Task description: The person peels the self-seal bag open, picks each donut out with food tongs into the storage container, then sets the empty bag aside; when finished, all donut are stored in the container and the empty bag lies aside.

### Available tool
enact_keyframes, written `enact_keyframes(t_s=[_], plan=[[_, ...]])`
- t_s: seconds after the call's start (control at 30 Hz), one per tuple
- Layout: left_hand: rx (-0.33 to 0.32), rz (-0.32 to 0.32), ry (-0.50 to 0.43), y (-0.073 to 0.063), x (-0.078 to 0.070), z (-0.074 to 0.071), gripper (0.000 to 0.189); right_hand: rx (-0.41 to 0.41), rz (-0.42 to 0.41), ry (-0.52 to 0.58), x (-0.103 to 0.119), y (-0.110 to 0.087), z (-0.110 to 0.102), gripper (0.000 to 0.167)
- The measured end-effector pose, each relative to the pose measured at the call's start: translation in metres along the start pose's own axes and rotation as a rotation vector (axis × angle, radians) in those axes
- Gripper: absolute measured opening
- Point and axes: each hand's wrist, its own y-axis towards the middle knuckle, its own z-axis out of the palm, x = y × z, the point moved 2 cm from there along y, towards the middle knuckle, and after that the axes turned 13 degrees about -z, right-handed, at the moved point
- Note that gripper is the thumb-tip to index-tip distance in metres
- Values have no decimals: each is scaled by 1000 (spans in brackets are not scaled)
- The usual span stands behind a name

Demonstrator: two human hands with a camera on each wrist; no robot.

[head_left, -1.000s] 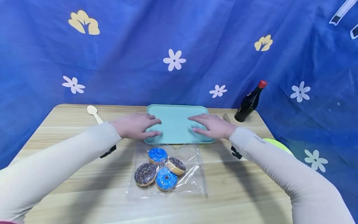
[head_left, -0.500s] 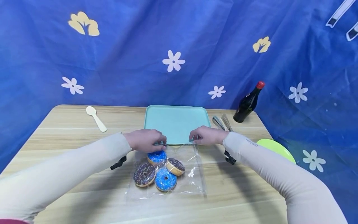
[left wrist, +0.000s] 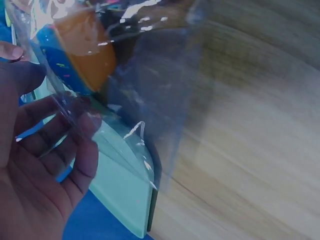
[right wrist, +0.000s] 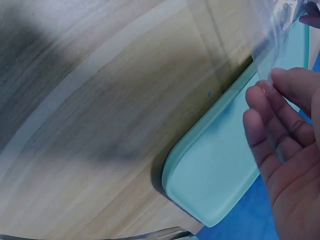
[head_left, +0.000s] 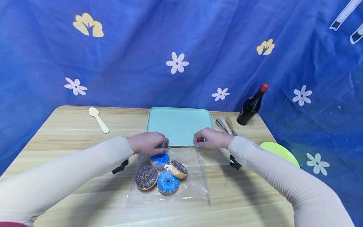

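Note:
A clear plastic bag (head_left: 194, 186) lies on the table with several donuts inside, among them a blue-iced donut (head_left: 168, 182) and a dark-iced donut (head_left: 146, 177) with sprinkles. My left hand (head_left: 148, 142) pinches the far left part of the bag's edge, thumb and curled fingers on the film. In the left wrist view the film (left wrist: 150, 90) stretches up from those fingers. At the far right corner my right hand (head_left: 211, 138) pinches the same edge between thumb and fingertips (right wrist: 265, 87). Just beyond both hands is a light-blue tray (head_left: 180, 121).
A white spoon (head_left: 98, 119) lies at the back left. Behind my right hand are metal tongs (head_left: 222, 125), and a dark bottle with a red cap (head_left: 252, 105) stands at the back right. A lime-green plate (head_left: 279, 153) sits at the right edge.
Both hands have come down and nearer from over the tray, spread fingers curling onto the bag's far edge. Over the last half second the right hand has shifted slightly right.

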Motion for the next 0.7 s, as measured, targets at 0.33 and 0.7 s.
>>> enact_keyframes(t_s=[0.33, 0.7], plan=[[57, -41, -90, 14, -15, 7, 20, -69, -18, 58, 5, -5, 1, 6], [13, -46, -130, 23, -21, 14, 18, -97, -1, 16, 2, -8, 0, 5]])
